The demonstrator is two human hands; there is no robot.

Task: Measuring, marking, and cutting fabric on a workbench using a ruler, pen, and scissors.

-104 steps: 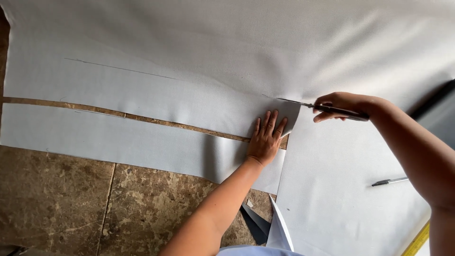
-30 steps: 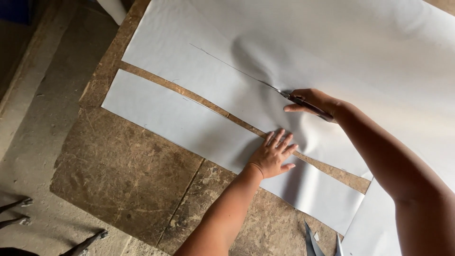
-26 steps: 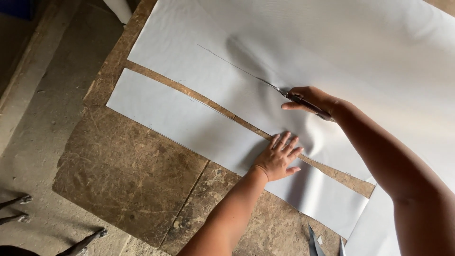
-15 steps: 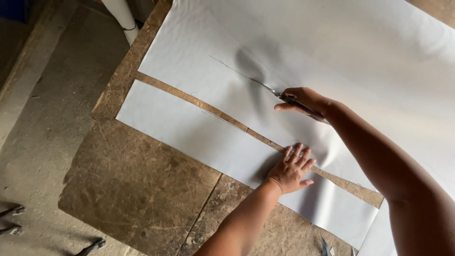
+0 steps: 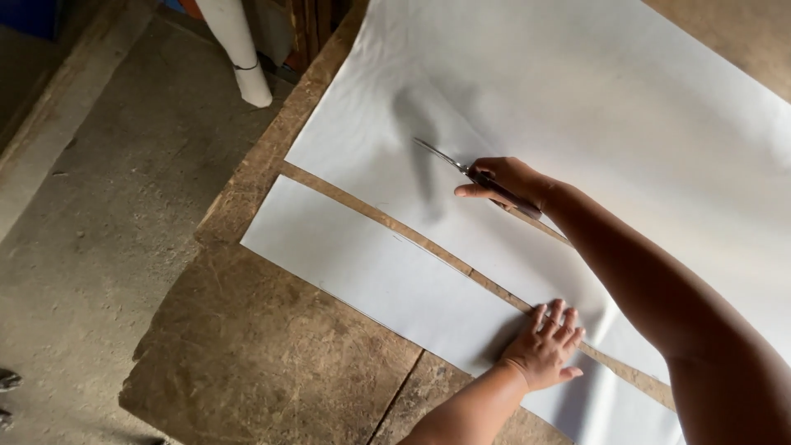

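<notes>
Head view of a cutting operation on a large white sheet [image 5: 593,91] spread over a worn brown bench [image 5: 247,346]. The sheet appears thin, light and limp rather than stiff: soft ripples and shadowed dents show near its upper left edge, so it probably shifts or buckles easily unless it is pressed flat close to the cut. Its surface is smooth, matt and unprinted. A long narrow strip [image 5: 371,264] lies parallel to the main sheet on the near side, apart from it by a slim gap through which the bench shows.

The right hand [image 5: 503,180] is closed around the dark handles of a pair of scissors [image 5: 474,175], the slender metal blades pointing up and to the left across the sheet. The left hand [image 5: 548,342] lies open, palm down with fingers spread, at the gap, weighting down the strip and the edge of the sheet. A sensible hold is judged to be flat pressure beside the cut line, not a pinch at an edge, which could crease it.

A white pipe [image 5: 239,53] stands on the concrete floor [image 5: 91,198] beyond the bench's corner.
</notes>
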